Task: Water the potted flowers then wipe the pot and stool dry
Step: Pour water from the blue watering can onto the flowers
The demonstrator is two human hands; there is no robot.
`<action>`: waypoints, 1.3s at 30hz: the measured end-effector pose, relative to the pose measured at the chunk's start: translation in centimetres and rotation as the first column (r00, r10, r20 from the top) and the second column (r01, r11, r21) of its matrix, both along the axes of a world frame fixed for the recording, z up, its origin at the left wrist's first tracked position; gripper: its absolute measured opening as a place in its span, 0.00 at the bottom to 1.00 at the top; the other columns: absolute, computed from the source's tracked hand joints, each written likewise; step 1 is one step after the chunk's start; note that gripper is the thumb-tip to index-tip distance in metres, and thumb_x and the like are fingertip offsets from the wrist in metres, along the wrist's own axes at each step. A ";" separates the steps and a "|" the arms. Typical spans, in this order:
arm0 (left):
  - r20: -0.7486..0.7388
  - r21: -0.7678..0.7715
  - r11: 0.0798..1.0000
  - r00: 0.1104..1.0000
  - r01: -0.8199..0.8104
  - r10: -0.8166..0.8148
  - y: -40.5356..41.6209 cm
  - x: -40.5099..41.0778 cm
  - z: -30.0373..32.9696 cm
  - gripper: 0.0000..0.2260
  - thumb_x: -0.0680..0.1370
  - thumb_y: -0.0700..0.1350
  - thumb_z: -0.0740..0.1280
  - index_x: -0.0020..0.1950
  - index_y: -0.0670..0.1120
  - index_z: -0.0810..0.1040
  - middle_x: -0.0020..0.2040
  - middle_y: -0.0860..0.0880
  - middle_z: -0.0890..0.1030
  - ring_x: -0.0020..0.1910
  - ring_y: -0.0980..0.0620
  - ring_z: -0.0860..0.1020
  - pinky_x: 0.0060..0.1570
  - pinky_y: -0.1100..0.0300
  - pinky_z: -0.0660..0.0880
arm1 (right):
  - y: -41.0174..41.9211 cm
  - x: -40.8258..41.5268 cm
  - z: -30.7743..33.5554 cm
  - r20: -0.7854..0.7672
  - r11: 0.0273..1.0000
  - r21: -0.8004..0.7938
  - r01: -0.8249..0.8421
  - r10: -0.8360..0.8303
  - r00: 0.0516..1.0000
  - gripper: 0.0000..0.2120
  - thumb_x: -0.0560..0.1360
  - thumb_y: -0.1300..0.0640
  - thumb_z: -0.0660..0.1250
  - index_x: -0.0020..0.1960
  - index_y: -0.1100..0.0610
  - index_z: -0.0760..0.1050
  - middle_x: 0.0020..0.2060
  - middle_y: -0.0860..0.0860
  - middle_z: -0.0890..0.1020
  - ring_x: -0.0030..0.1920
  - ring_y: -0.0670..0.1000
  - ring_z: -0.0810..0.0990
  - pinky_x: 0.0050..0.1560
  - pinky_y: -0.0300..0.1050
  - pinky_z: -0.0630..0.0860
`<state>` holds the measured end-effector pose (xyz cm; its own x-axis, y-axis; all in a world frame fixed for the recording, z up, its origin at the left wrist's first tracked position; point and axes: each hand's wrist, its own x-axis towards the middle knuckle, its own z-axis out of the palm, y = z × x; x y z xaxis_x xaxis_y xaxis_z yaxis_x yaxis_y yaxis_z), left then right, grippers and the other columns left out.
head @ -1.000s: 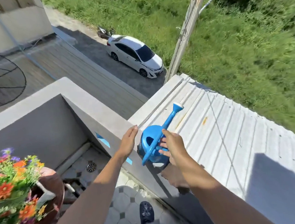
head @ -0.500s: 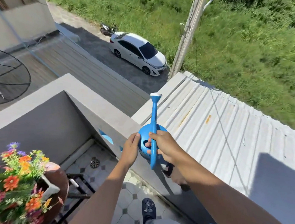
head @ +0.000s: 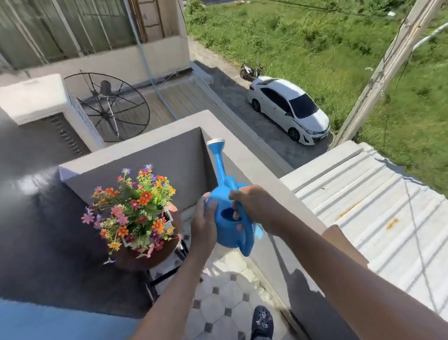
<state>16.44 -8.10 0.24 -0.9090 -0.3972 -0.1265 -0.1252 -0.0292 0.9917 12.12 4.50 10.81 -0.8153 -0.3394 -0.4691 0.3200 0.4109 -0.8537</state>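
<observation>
Watering can (head: 226,224) is held over the balcony floor, just right of the flowers (head: 134,210), with the spout pointing up and away. Right hand (head: 257,207): fingers curled round the handle, tips partly hidden behind it. Left hand (head: 203,226): flat on the can's side, fingers straight. Pot (head: 144,258) is mostly buried under blooms. Stool (head: 169,273): only dark frame bars show. Vs 0.5 s ago: the can has come off the parapet (head: 243,154), and the flowers are mid-frame, not bottom-left.

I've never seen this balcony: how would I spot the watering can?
Find the grey balcony wall. Before its corner, right of the flowers, the right hand grips the watering can, the left hand touching it. Only it is blue with a long white-tipped spout.
</observation>
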 end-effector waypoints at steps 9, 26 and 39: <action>-0.014 0.028 0.968 0.969 -0.248 0.249 -5.4 10.2 2.7 0.13 0.77 0.59 0.59 0.56 0.55 0.75 0.51 0.42 0.81 0.49 0.39 0.80 0.46 0.43 0.77 | -8.3 6.7 1.9 -0.184 0.956 0.179 -0.231 0.263 0.947 0.17 0.79 0.53 0.62 0.42 0.67 0.77 0.30 0.59 0.76 0.26 0.54 0.74 0.25 0.41 0.73; 0.143 0.030 0.946 0.938 -0.323 0.316 -7.1 15.3 3.4 0.16 0.77 0.63 0.53 0.51 0.57 0.75 0.49 0.46 0.81 0.50 0.45 0.79 0.55 0.38 0.76 | -13.5 10.1 3.5 -0.304 0.740 0.572 -0.354 0.592 0.747 0.18 0.82 0.50 0.57 0.43 0.63 0.71 0.28 0.55 0.74 0.24 0.51 0.76 0.27 0.41 0.73; 0.256 -0.148 0.956 0.924 -0.252 0.283 -7.7 14.2 5.5 0.18 0.82 0.54 0.50 0.48 0.43 0.72 0.42 0.45 0.75 0.39 0.51 0.72 0.37 0.56 0.66 | -14.6 9.3 6.3 -0.155 0.250 0.944 -0.216 0.913 0.378 0.17 0.80 0.61 0.63 0.68 0.61 0.71 0.33 0.52 0.71 0.29 0.47 0.64 0.26 0.39 0.58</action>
